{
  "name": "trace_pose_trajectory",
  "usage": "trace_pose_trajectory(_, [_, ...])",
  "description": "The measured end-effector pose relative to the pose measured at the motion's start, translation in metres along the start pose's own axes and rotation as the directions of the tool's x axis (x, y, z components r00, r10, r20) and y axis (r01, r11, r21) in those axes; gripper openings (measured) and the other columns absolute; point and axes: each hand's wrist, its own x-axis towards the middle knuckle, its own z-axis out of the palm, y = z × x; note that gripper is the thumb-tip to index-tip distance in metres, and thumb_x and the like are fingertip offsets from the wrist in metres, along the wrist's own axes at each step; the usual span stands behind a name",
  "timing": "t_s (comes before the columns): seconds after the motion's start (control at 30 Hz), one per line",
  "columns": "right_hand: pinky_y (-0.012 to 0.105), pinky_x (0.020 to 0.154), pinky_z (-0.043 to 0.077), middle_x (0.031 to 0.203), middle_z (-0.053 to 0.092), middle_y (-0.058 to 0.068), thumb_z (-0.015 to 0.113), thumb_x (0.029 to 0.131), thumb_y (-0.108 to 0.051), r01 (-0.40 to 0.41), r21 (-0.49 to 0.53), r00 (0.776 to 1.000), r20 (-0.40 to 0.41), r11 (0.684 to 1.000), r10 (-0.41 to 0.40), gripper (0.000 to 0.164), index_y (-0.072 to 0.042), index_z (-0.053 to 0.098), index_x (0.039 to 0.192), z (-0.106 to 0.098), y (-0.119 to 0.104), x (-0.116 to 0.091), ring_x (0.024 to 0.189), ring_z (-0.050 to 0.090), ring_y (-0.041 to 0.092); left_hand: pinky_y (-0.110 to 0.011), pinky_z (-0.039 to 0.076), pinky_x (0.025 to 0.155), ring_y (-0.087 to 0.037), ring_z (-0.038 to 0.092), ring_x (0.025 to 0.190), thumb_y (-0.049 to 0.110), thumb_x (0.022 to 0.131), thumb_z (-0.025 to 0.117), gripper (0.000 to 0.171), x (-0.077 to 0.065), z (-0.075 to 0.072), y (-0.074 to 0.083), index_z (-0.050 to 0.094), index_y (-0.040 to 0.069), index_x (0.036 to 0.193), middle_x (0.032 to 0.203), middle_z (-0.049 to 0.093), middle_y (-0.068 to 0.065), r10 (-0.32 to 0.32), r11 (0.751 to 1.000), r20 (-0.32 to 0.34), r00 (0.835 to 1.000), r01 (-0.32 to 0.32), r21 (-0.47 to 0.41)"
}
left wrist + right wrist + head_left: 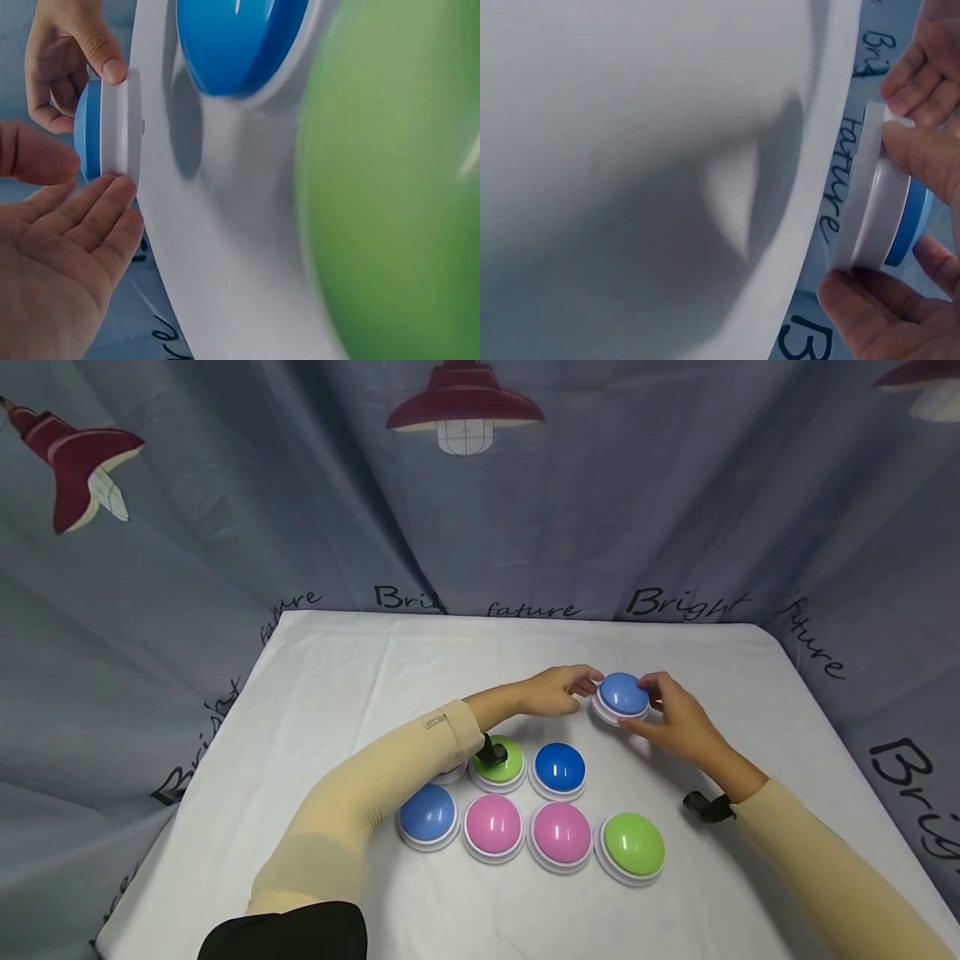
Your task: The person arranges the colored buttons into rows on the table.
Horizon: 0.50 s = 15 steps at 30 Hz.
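My right hand (678, 720) holds a light blue push button (623, 693) with a round white base, lifted above the white table. In the right wrist view, its thumb and fingers grip the button's white base (874, 202) at opposite edges. The left hand (553, 691) is at the button's other side. Seen in the left wrist view, the left fingers (97, 214) are nearly straight, their tips at the rim of the base, while the thumb stands apart near the blue dome (88, 131).
Below the hands, a dark blue button (559, 767) and a green one (504, 760) stand side by side; the left forearm partly covers another. The nearer row has a blue (427, 812), two pink (493, 824) and a green button (633, 844). A grey-blue curtain (480, 527) hangs behind the table (360, 652).
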Motion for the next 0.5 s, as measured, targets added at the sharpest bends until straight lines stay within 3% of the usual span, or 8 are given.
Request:
trace_pose_trajectory(0.2, [0.056,0.097,0.044,0.124,0.053,0.025,0.085,0.080,-0.026,0.070,0.024,0.997,0.016,0.997,-0.071,0.071,0.004,0.043,0.128,0.000,0.004,-0.018,0.118,0.054,0.044,-0.020,0.035,0.106,-0.018,0.049,0.130,-0.007,0.090,0.050,0.058,-0.015,0.007,0.008,0.039,0.001,0.147,0.141,0.053,-0.013,0.019,1.000,0.090,0.996,-0.020,0.008])
trace_pose_trajectory(0.5, [0.047,0.094,0.046,0.124,0.055,0.018,0.087,0.077,-0.025,0.137,0.028,0.989,0.044,0.990,-0.138,0.070,0.002,0.046,0.127,0.009,0.010,-0.044,0.115,0.057,0.037,-0.032,0.030,0.112,-0.013,0.041,0.136,0.001,0.086,0.056,0.065,-0.029,0.021,0.002,0.038,0.006,0.148,0.138,0.058,-0.008,0.049,0.997,0.163,0.985,-0.057,0.044])
